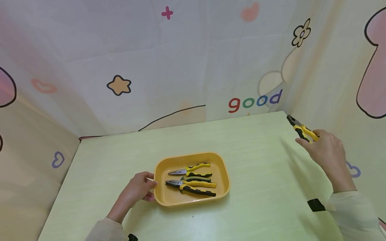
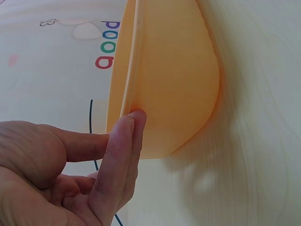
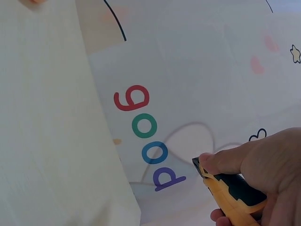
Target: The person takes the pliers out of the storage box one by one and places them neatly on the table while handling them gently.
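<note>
A yellow-orange tray stands on the table. My left hand pinches its left end, thumb at the rim and fingers against the outer wall in the left wrist view. Inside lie needle-nose pliers and, nearer me, combination pliers, both with yellow-and-black handles. A dark green handle shows between them. Out to the right, my right hand grips another pair of combination pliers by the handles. Their head points up and left, raised near the table's far right corner.
The pale green table ends at a printed cloth backdrop, which also hangs along both sides. The word "good" is printed low on it, behind the far edge. A black strap is at the right sleeve.
</note>
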Motion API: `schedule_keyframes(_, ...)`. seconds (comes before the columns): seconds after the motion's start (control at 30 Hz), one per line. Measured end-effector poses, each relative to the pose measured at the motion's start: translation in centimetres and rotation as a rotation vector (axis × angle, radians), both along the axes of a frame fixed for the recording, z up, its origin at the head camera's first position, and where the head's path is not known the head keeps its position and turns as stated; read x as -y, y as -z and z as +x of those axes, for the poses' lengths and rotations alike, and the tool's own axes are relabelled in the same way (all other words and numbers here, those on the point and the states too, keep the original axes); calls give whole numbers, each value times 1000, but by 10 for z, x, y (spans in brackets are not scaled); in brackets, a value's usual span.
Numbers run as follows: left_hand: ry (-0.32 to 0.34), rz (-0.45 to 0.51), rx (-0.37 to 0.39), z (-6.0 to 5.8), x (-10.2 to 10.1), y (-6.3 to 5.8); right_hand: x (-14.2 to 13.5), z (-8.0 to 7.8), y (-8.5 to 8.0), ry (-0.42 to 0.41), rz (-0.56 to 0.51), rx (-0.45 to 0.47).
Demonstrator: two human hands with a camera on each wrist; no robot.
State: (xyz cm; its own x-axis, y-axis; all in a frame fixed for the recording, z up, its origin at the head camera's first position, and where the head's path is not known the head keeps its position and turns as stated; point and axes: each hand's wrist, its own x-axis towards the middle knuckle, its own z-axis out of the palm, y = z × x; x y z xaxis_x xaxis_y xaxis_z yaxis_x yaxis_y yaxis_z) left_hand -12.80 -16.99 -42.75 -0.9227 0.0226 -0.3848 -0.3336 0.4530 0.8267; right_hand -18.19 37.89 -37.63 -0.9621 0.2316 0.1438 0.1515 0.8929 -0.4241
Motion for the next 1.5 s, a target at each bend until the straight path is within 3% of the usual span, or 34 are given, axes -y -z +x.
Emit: schedule_keyframes(1.5, -9, -11, 5, 0, -2, -1, -12, -3, 39, -40, -27, 146)
